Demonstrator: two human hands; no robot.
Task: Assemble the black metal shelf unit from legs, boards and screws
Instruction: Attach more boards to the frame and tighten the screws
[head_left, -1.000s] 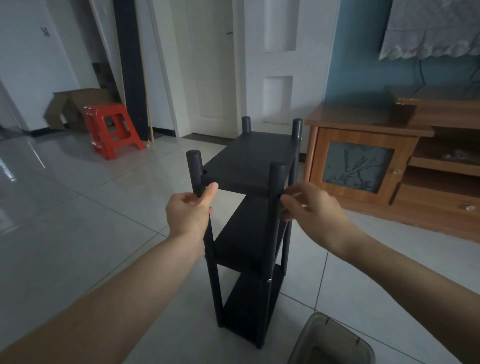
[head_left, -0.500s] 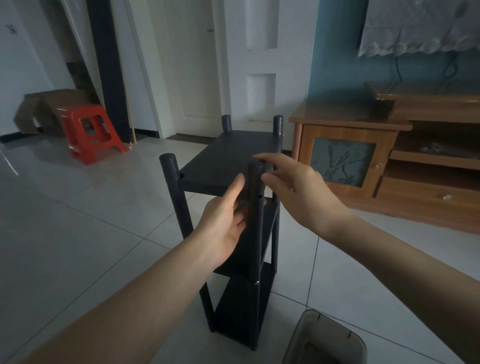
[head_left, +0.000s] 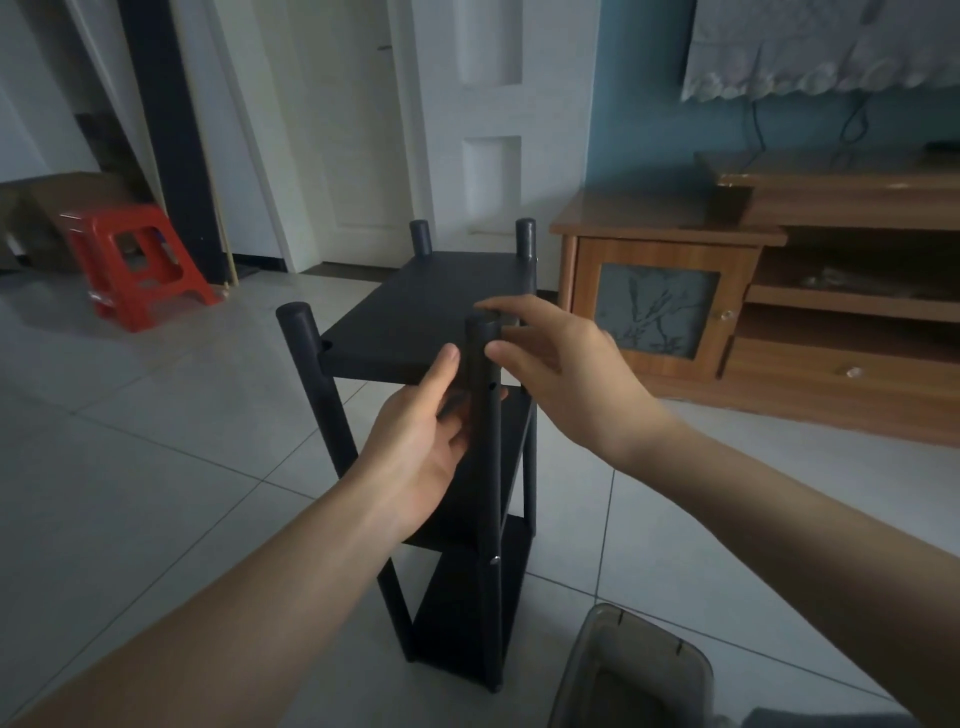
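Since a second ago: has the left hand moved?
Yes. The left hand left the shelf's near-left leg and crossed right to the near-right leg.

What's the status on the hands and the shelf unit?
Left hand under top board, thumb up beside near-right leg. Right hand open at leg top. Shelf unit upright. Nothing blocking.
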